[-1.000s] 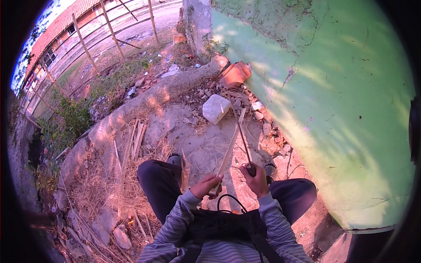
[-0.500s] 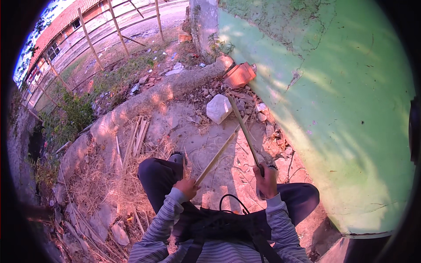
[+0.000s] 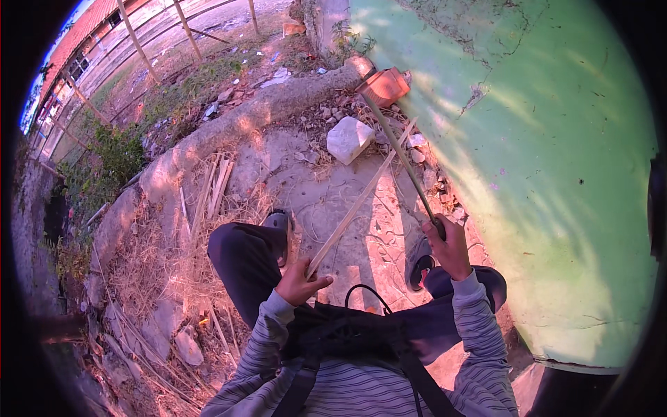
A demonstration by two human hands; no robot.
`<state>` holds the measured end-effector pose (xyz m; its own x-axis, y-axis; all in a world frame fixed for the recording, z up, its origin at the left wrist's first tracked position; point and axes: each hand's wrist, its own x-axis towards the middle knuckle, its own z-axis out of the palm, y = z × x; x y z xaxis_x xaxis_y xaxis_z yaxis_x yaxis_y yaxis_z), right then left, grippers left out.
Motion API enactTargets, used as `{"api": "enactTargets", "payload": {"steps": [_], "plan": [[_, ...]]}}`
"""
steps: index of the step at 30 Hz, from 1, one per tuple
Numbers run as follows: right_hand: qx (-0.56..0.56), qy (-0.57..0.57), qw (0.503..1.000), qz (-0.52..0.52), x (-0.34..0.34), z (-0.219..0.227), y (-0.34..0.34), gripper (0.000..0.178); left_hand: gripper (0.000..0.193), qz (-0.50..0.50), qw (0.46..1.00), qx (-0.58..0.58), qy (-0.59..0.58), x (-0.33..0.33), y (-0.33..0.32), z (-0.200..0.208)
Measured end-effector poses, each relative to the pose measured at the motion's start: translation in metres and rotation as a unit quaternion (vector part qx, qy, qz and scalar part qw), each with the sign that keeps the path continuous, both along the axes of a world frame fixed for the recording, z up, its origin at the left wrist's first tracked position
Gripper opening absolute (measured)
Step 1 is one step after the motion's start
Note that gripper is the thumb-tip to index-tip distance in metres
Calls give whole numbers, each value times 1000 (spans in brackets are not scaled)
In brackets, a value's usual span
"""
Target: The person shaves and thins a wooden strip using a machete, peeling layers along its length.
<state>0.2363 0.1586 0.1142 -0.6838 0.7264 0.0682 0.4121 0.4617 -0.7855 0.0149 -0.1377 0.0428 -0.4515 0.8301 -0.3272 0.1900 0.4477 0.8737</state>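
Observation:
My left hand [image 3: 300, 283] grips the near end of a long pale bamboo strip [image 3: 361, 201] that slants up and to the right over the bare ground. My right hand [image 3: 450, 244] is closed around the handle of a long dark blade [image 3: 397, 153], which points away toward the orange brick [image 3: 383, 85]. The blade crosses the strip's far end near the wall. I am seated, with both knees in dark trousers and my shoes on the dirt below the strip.
A green plastered wall [image 3: 542, 174] rises on the right. A white stone block [image 3: 349, 139] lies ahead with rubble around it. Several cut bamboo strips [image 3: 215, 187] and dry grass lie at left beside a low concrete curb [image 3: 229, 132]. A wooden fence [image 3: 139, 42] stands beyond.
My hands have moved apart, the left dropping lower left and the right shifting right. The blade and strip now reach farther out, crossing near the orange brick.

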Motion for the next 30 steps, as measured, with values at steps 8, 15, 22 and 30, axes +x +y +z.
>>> {"api": "enactTargets", "payload": {"steps": [8, 15, 22, 30], "plan": [[-22, -24, 996, 82, -27, -38, -40, 37, 46, 35, 990, 117, -71, 31, 65, -15], [28, -69, 997, 23, -28, -127, -68, 33, 47, 69, 997, 42, 7, 39, 96, -103], [-83, 18, 996, -22, -26, -192, -98, 32, 52, 16, 997, -71, 1, 39, 87, -135], [-135, -15, 990, -44, -26, -204, -102, 34, 55, -26, 994, -100, -34, 42, 74, -167]]}}
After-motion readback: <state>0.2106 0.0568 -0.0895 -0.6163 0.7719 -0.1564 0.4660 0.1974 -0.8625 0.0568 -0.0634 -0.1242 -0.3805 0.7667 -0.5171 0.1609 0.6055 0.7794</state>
